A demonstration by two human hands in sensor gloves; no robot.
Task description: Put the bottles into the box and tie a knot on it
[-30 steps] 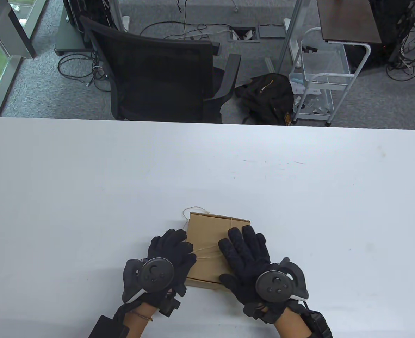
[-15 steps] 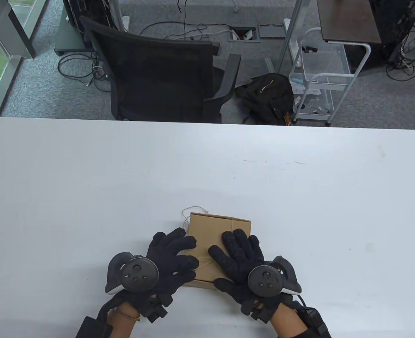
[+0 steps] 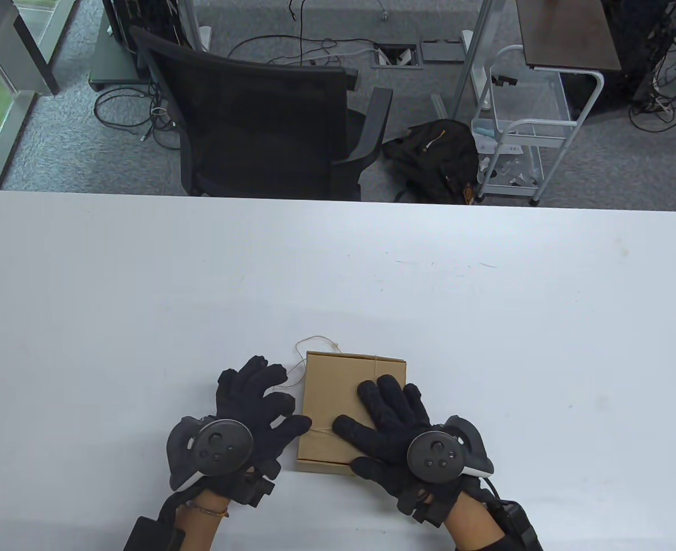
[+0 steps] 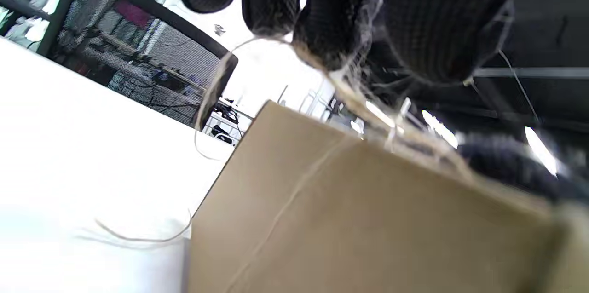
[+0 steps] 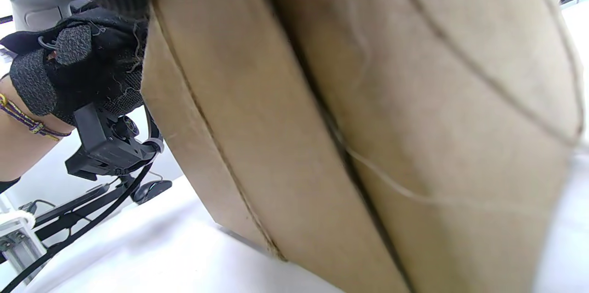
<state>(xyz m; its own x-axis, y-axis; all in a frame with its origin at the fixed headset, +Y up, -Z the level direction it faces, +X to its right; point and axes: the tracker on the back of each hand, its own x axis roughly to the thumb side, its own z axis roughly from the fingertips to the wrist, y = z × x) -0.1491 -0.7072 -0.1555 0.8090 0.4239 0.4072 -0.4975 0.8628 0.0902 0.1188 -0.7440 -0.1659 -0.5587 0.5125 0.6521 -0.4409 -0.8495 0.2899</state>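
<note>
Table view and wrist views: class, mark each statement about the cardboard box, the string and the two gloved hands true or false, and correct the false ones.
1. The cardboard box is closed. True.
2. The right hand rests flat on top of the box. True.
3. Bottles stand on the table beside the box. False: no bottles are in view.
4. The left hand lies flat on the box lid. False: it is at the box's left side, its fingers pinching the string.
5. A loose loop of string lies at the box's far left corner. True.
6. The box stands at the table's far edge. False: it sits near the near edge.
</note>
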